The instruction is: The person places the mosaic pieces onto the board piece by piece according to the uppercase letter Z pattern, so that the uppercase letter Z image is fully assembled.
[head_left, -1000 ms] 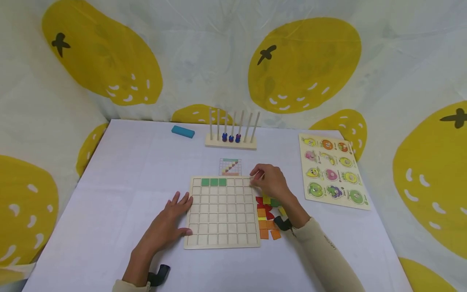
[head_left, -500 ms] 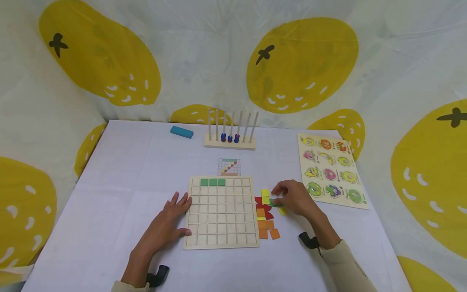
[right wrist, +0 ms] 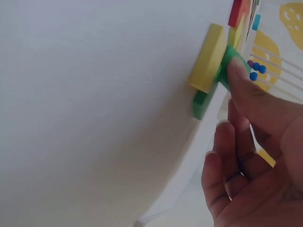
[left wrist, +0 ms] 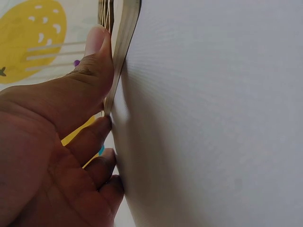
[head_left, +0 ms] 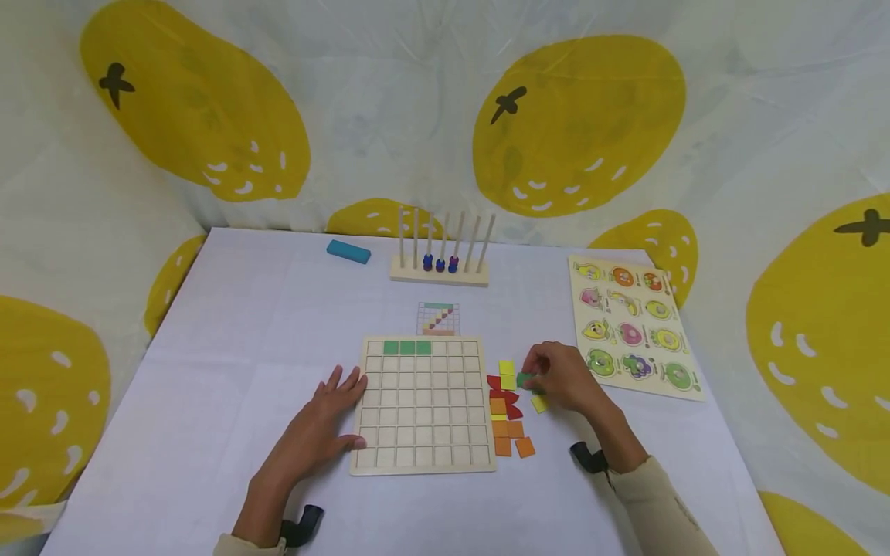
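Observation:
A wooden grid board (head_left: 424, 398) lies in the middle of the table, with several green tiles (head_left: 408, 347) in its top row. My left hand (head_left: 316, 428) rests at the board's left edge, fingers spread, the thumb at its rim in the left wrist view. To the right of the board, my right hand (head_left: 562, 377) pinches a green square tile (right wrist: 228, 66) between thumb and fingers. A yellow tile (right wrist: 208, 56) and another green tile (right wrist: 201, 105) lie close beside it in the right wrist view.
Loose orange tiles (head_left: 513, 428), red pieces (head_left: 513, 409) and yellow tiles (head_left: 507, 369) lie right of the board. Behind it are a pattern card (head_left: 439, 318), a peg stand with beads (head_left: 440, 272) and a blue block (head_left: 348, 252). A fruit puzzle board (head_left: 636, 332) lies far right.
My right hand has moved from the board's top right corner to the loose tiles on the right and taken hold of a green tile. My left hand has stayed put.

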The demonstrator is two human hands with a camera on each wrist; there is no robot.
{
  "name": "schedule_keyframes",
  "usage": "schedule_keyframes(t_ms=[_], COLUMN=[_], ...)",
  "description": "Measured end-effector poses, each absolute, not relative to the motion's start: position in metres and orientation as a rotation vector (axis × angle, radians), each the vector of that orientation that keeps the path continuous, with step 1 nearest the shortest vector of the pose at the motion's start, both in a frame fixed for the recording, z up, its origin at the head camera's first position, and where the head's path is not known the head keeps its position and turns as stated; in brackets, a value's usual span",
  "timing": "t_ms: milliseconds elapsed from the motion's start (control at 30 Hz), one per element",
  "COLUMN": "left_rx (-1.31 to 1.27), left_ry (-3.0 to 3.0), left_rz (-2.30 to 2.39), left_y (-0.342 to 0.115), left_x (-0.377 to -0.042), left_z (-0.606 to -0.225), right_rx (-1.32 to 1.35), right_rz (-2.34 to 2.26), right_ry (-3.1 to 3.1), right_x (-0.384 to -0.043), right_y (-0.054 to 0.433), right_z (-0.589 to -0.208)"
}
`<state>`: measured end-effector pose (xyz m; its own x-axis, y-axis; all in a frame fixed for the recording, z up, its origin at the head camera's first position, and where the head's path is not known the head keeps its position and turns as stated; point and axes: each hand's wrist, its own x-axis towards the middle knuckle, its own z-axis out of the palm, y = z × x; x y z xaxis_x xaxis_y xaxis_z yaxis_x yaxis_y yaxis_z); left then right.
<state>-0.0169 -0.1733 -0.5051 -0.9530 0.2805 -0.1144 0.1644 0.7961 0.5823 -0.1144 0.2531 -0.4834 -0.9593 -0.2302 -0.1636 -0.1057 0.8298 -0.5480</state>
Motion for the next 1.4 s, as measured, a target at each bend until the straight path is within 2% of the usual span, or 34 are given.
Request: schedule_keyframes(t_ms=[267,833,1133,1400], left_rx=[0.353,0.358,0.378,0.368], left_ry=[2.791,2.811,2.813,2.819], left_rz=[0.873,0.872,0.878,0.88], left_y=[-0.174,-0.173,-0.173,-0.173], left_x=[-0.017,-0.014,-0.014,-0.014], left_z=[-0.505,-0.505,-0.506,-0.505], right_rx=[-0.256,-0.458,-0.583,-0.561], right_rz=[-0.949,-1.122,-0.965,-0.818], right_ry=[2.874,2.793,2.79,2.824], right_x=[-0.127,-0.154,-0.164,-0.165], right_y=[0.238,0.152,0.124,0.114], right_z=[-0.477,-0.472,-0.479,-0.479])
